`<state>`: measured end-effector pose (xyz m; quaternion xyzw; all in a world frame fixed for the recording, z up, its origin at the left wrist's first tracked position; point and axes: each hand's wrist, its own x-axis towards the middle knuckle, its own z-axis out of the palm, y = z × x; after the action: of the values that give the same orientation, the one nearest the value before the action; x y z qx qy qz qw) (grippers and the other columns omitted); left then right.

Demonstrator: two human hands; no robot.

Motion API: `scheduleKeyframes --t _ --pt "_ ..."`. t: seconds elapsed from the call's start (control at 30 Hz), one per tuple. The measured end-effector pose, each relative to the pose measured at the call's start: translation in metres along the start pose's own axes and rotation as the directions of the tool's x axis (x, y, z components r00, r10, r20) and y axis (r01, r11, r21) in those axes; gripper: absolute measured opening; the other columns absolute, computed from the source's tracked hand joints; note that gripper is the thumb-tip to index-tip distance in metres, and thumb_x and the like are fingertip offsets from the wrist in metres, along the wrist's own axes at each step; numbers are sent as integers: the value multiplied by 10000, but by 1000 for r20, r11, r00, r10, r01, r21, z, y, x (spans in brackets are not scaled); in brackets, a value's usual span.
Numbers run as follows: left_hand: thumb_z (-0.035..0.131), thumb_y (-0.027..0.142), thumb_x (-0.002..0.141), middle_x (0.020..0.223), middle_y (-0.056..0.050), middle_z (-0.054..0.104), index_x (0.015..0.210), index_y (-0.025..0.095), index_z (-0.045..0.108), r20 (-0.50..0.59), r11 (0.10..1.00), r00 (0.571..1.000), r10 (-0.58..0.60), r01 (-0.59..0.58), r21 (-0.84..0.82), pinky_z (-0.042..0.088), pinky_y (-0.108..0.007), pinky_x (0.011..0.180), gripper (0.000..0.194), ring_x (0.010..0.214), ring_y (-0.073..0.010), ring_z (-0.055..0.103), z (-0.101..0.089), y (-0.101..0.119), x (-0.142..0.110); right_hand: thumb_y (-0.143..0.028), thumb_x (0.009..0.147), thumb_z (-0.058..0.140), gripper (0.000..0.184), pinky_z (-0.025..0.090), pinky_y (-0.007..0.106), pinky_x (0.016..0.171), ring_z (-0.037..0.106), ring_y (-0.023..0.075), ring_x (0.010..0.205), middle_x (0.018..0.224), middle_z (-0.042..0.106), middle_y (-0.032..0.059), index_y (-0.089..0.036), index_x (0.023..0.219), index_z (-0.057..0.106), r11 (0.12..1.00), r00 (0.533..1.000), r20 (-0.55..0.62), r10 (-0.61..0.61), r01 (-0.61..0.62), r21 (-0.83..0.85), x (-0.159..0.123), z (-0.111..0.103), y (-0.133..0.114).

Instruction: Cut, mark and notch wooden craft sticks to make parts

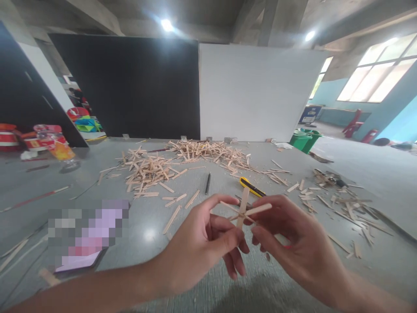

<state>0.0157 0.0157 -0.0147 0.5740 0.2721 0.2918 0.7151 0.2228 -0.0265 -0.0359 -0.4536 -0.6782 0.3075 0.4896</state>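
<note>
Several wooden craft sticks, crossed at one point, form a star-like piece (243, 208) held up between my hands. My left hand (215, 243) pinches it from the left, the thumb near the lower end and the forefinger at the upper left. From the right, my right hand (289, 239) has thumb and fingertips closed around the right side of the same piece. Just beyond the right fingers lies a yellow and black utility knife (252, 187), partly hidden. A dark pen-like rod (207, 183) rests on the grey table past my left hand.
Heaps of loose craft sticks (150, 171) spread across the back of the table (143, 261). More scraps (352, 213) lie at the right. A pixelated purple item (97, 234) is at the left, with a plastic bottle (60, 150) behind it. Black (137, 87) and white (257, 91) panels stand at the back.
</note>
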Motion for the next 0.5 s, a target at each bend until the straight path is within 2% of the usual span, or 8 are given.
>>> scheduleKeyframes --t 0.1,0.2,0.3,0.4,0.5 --pt "675 341 984 823 -28 712 1258 213 475 18 1000 1000 20 -20 0 559 -232 561 363 627 -150 711 1 -2 -2 -332 1010 649 79 544 217 510 689 137 593 715 718 -19 -265 1045 671 999 1000 -14 27 -28 -46 3 2 -2" --pt "677 362 983 821 -26 710 1238 213 479 18 999 999 32 -32 5 559 -219 556 355 637 -150 718 2 -2 -2 -371 1041 590 170 565 218 556 696 140 647 769 735 7 -251 1095 697 999 997 71 14 -16 31 7 -1 -7" --pt "650 325 1004 806 -15 710 1226 229 440 36 1000 999 12 -11 -17 556 -210 545 320 612 -141 718 0 -1 -2 -361 1064 551 191 570 190 598 690 123 696 813 724 11 -249 1097 702 993 995 98 16 -27 111 10 -7 -9" --pt "611 294 1027 775 0 697 1187 237 412 152 995 988 -12 27 -97 548 -197 527 262 546 -115 697 -3 -2 1 -332 1063 563 166 593 217 669 675 123 751 948 700 23 -251 1049 707 980 990 134 32 -57 190 13 -10 -7" --pt "589 313 1037 766 0 684 1128 238 418 273 984 962 28 21 -175 539 -200 499 207 515 -120 688 -8 -5 5 -322 1069 548 181 617 256 704 672 142 817 1025 666 33 -245 1025 706 948 976 216 32 -98 303 16 -11 -4"
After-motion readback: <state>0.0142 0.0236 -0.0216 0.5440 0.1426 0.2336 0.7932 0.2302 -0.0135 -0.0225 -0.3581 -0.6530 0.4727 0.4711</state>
